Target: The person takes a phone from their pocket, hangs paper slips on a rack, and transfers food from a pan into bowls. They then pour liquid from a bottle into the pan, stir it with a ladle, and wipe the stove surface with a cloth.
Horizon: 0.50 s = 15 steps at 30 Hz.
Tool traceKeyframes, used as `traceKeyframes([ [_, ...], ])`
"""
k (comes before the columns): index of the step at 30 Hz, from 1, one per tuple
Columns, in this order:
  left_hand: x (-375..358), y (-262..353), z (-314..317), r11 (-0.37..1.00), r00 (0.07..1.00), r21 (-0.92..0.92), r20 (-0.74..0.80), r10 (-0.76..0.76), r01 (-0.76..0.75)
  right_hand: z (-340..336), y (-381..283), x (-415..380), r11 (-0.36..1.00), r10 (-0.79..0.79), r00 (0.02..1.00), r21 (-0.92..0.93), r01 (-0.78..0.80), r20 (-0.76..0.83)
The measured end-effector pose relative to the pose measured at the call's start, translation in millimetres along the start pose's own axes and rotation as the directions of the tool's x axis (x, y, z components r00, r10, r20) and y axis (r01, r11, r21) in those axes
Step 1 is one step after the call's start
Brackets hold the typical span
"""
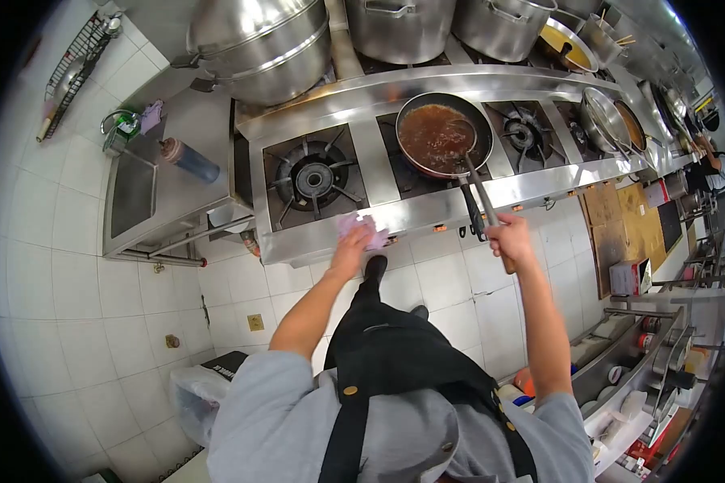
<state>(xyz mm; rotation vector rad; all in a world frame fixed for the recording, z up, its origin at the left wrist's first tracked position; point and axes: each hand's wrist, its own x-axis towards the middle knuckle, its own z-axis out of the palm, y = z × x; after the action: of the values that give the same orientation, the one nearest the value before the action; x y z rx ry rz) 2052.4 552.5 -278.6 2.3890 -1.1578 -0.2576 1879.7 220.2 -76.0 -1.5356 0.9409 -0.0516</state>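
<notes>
My right hand (510, 239) is closed around the wooden-ended handle of a long metal utensil (482, 193), which looks like a ladle. Its far end dips into bubbling reddish-brown sauce (431, 133) and is hidden there. The sauce fills much of a dark frying pan (486, 138) on a stove burner. The pan's black handle (470, 211) points toward me, beside the utensil, and my right hand is not on it. At the stove's front edge, my left hand (348, 248) is closed on a crumpled purple cloth (362, 229), left of the pan.
Burners with iron grates (312, 177) flank the pan. Large steel pots (399, 32) and a stacked steamer (262, 56) line the back. A squeeze bottle (188, 159) lies on the left counter. Another person (721, 169) is at far right. Shelves (636, 378) stand behind my right side.
</notes>
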Motion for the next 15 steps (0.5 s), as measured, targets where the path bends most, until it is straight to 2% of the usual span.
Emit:
traceKeyframes([
  [1,-15.7,-11.4,-12.0,0.999,0.999,-0.013,-0.032,-0.036,0.035,8.9,-1.7,-5.3,0.993,-0.053,0.997,-0.106,0.046,-0.061],
  [2,-33.3,-23.6,-25.0,0.997,0.995,-0.027,-0.063,-0.075,0.073,16.6,-10.4,-14.8,0.942,-0.137,0.986,-0.321,0.100,-0.096],
  [3,-48.8,-40.7,-34.2,0.995,0.991,0.024,-0.088,-0.097,0.100,20.4,-4.6,-16.1,0.940,-0.150,0.984,-0.322,0.112,-0.094],
  [4,-60.8,-58.7,-43.8,0.989,0.987,0.076,-0.114,-0.115,0.124,27.4,6.8,-13.7,0.803,-0.334,0.937,-0.551,0.227,-0.101],
  [5,-72.5,-70.6,-57.4,0.983,0.980,0.078,-0.119,-0.157,0.167,34.1,11.7,-14.2,0.601,-0.502,0.862,-0.743,0.294,-0.065],
  [6,-82.9,-82.1,-70.2,0.975,0.973,0.079,-0.123,-0.196,0.206,42.8,6.0,-20.5,0.630,-0.416,0.905,-0.744,0.222,-0.083],
  [7,-91.5,-96.4,-80.7,0.978,0.974,0.077,-0.130,-0.185,0.196,52.4,5.8,-22.4,0.629,-0.425,0.900,-0.745,0.222,-0.092],
  [9,-108.3,-124.5,-96.2,0.957,0.949,0.094,-0.188,-0.254,0.275,73.1,15.5,-20.9,0.596,-0.572,0.806,-0.751,0.284,-0.149],
  [10,-117.7,-138.9,-102.2,0.961,0.951,0.088,-0.188,-0.244,0.263,83.4,16.0,-14.4,0.598,-0.518,0.840,-0.770,0.220,-0.162],
  [12,-143.3,-165.6,-111.6,0.927,0.891,0.011,-0.279,-0.357,0.375,104.9,12.6,-9.6,0.592,-0.505,0.845,-0.783,0.191,-0.176],
  [14,-178.5,-188.3,-119.2,0.827,0.751,-0.277,-0.350,-0.561,0.489,127.7,21.9,5.0,0.571,-0.509,0.841,-0.803,0.171,-0.183],
  [15,-206.7,-206.9,-116.6,0.796,0.693,-0.360,-0.397,-0.602,0.486,135.5,29.1,14.6,0.567,-0.516,0.832,-0.809,0.154,-0.203],
])
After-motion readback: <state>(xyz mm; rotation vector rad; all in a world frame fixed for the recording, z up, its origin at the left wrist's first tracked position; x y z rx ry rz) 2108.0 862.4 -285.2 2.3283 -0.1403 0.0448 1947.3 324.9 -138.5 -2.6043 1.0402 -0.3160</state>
